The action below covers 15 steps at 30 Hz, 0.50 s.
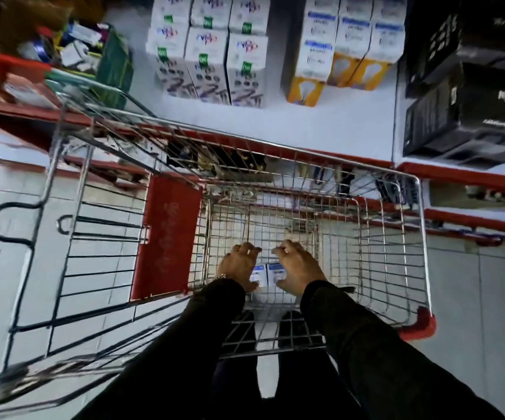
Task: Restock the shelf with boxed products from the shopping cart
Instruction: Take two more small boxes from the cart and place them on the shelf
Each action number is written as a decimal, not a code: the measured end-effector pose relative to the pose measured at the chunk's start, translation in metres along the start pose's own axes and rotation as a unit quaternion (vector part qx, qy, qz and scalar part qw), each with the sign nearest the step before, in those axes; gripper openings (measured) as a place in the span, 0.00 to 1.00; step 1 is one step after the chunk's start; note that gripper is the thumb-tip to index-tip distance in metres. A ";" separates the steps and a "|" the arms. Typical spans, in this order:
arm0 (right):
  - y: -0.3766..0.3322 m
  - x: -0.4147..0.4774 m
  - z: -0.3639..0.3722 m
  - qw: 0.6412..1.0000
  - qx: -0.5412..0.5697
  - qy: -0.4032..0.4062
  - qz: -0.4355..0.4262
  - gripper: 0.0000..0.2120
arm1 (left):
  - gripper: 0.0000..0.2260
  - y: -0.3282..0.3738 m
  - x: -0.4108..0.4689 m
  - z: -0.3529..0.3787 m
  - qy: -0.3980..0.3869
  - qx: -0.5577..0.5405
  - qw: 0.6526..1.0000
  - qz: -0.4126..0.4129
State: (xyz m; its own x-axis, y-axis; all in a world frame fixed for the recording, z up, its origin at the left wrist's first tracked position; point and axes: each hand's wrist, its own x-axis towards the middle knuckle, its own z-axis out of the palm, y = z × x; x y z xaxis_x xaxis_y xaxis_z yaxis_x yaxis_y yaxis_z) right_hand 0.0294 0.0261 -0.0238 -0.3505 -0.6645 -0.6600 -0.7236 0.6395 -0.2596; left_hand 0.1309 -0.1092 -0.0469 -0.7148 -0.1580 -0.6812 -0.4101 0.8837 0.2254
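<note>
Both hands are reaching into the shopping cart (408, 225): left hand (239, 265) and right hand (298, 268) are clasping two small boxes (268, 274) between spread fingers. Pressed unevenly, one could be slipping free.

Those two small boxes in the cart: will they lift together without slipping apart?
Probably. The two small boxes look like stiff, flat-sided cartons standing side by side, so the left hand and right hand can squeeze them together. Likely light, matching the bulb boxes shelved above, so fragile.
</note>
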 end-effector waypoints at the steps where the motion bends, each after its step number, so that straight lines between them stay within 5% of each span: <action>1: 0.002 0.003 0.008 1.000 -0.008 -0.014 0.003 0.34 | 0.39 0.001 0.005 0.009 -0.010 -0.001 1.000 -0.005; 7: 0.012 0.025 0.046 1.000 -0.019 -0.024 -0.002 0.27 | 0.38 0.006 0.033 0.049 -0.049 -0.007 0.998 -0.026; 15: 0.019 0.011 0.030 0.999 0.029 0.032 0.002 0.28 | 0.30 0.014 0.018 0.030 0.027 -0.021 0.999 -0.036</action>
State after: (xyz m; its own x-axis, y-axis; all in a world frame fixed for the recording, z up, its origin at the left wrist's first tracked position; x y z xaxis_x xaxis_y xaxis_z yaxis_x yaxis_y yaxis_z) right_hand 0.0294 0.0423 -0.0574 -0.3917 -0.6836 -0.6158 -0.6868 0.6626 -0.2987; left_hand 0.1296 -0.0868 -0.0767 -0.7113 -0.2457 -0.6586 -0.4843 0.8504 0.2058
